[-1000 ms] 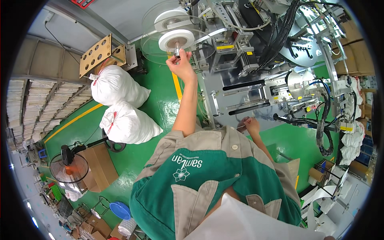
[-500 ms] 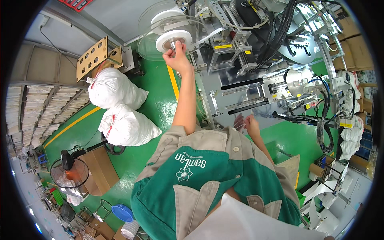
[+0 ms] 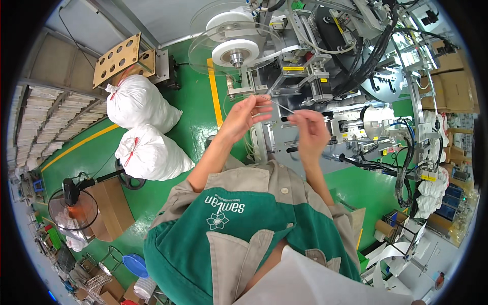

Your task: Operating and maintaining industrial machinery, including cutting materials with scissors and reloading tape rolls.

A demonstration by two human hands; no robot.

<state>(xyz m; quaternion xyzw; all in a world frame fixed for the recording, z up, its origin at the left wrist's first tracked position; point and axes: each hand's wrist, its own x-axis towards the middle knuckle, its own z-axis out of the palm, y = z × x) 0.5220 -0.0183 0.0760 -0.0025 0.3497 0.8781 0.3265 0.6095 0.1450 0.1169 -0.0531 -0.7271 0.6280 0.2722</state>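
My right hand pinches one end of a thin grey rod over the machine's metal plate. The rod slants up and left to the fingertips of my left hand. My left hand's fingers are stretched out and apart; whether they touch the rod I cannot tell. Beyond my left hand, a white reel sits on a metal hub between clear discs, with white tape running off to the right into the machine.
Two tied white sacks rest on the green floor at left, near a perforated wooden board. A black fan and a cardboard box stand lower left. Black cables hang along the machine's right side.
My left hand has come away from the reel hub, moving down and right, and its fingers have spread. My right hand has risen from the plate's near edge, now showing the rod.
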